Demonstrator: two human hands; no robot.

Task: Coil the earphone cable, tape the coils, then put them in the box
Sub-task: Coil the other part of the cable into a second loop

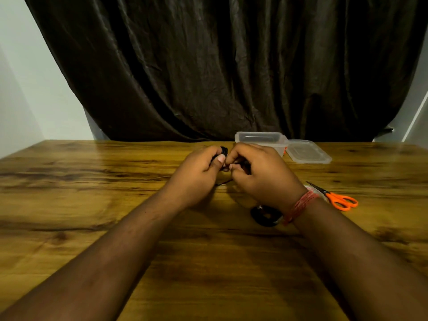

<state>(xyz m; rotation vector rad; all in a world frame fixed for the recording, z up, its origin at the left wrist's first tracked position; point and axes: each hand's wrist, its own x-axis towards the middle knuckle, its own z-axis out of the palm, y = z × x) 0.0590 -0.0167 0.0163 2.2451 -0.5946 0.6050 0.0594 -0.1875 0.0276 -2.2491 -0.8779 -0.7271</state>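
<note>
My left hand [199, 172] grips a small black coil of earphone cable [223, 151], which shows above my thumb. My right hand [259, 172] meets it from the right and pinches the black cable between its fingertips. A loose end of the cable [223, 183] trails down to the wooden table below the hands. A black roll of tape [265, 215] lies on the table under my right wrist. Behind my hands stands the clear plastic box [259, 137], open, its near side hidden by my right hand.
The box's clear lid [308, 152] lies flat to the right of the box. Orange-handled scissors [335, 198] lie on the table to the right of my right wrist. A dark curtain hangs behind the table's far edge.
</note>
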